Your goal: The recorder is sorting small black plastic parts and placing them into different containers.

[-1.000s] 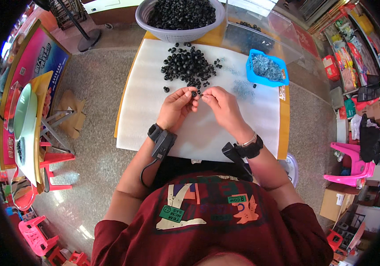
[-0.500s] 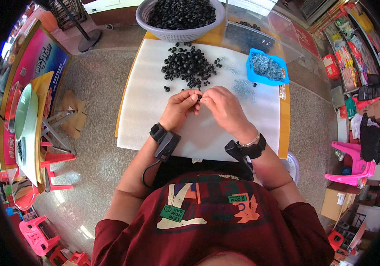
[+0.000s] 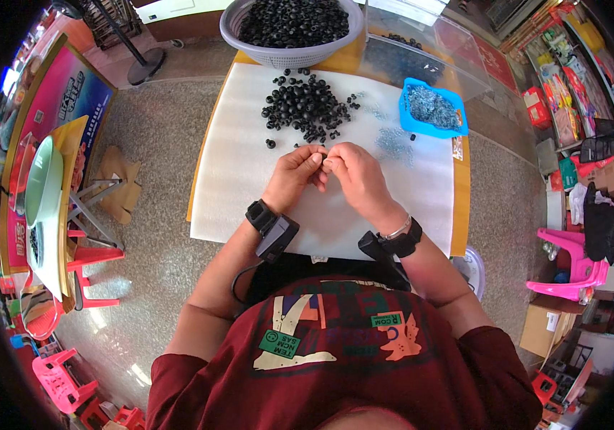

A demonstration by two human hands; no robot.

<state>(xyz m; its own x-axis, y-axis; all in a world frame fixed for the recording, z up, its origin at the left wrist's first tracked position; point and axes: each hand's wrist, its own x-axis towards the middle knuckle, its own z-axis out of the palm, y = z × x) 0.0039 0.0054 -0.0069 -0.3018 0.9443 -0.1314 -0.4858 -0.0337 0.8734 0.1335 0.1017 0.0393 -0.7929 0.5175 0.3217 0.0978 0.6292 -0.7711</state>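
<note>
Over the white foam sheet (image 3: 249, 193) my left hand (image 3: 294, 172) and my right hand (image 3: 357, 175) meet fingertip to fingertip. Both are closed in a pinch; whatever lies between the fingers is too small and covered to make out. Just beyond them spreads a pile of small round black pieces (image 3: 303, 107), like knobs or caps. A single black piece (image 3: 270, 144) lies apart, left of my fingers. To the right of the pile, small clear bluish pieces (image 3: 394, 143) are scattered on the sheet. More of these bluish pieces (image 3: 432, 107) fill a blue plastic basket (image 3: 456, 132).
A grey-lilac colander (image 3: 285, 59) heaped with black pieces stands at the table's far edge. Beside it is a transparent box (image 3: 457, 57). Off to the left are a table with a green bowl (image 3: 43, 183) and red stools; a pink chair (image 3: 572, 265) and stocked shelves line the right.
Both hands stay together at nearly the same spot. My right hand has turned slightly and its fingers have drawn in. A dark bit seen between the fingertips before is now mostly covered.
</note>
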